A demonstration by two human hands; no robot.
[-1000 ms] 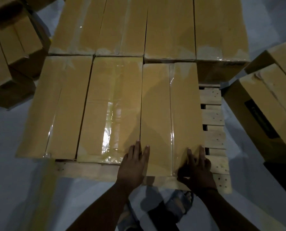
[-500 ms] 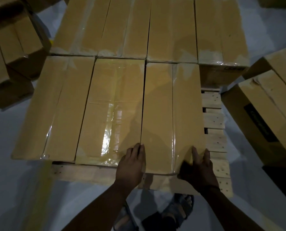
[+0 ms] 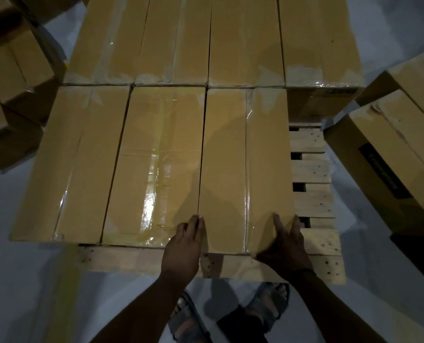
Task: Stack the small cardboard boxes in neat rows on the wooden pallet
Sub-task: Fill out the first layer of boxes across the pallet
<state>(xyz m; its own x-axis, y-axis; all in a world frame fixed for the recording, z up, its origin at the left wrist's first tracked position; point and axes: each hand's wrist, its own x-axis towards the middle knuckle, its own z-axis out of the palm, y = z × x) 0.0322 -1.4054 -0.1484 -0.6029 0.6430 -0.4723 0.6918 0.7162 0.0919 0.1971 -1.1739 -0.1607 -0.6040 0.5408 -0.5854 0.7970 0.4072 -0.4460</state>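
A long taped cardboard box (image 3: 245,169) lies on the wooden pallet (image 3: 312,174), third from the left in the near row. My left hand (image 3: 183,246) rests with straight fingers on its near left corner, at the seam with the neighbouring box (image 3: 156,164). My right hand (image 3: 287,246) presses its near right corner, fingers straight over the top edge. A third box (image 3: 70,164) lies leftmost in that row. The far row of several boxes (image 3: 206,38) runs across the pallet's back.
Bare pallet slats show right of the held box. Loose boxes (image 3: 391,149) are piled on the floor at the right, and more boxes (image 3: 10,78) at the left. My sandalled feet (image 3: 268,305) stand on the pale floor just before the pallet's front beam.
Both hands have pushed the box a little further onto the pallet, closing it against the far row. The left hand slid slightly left along the near edge.
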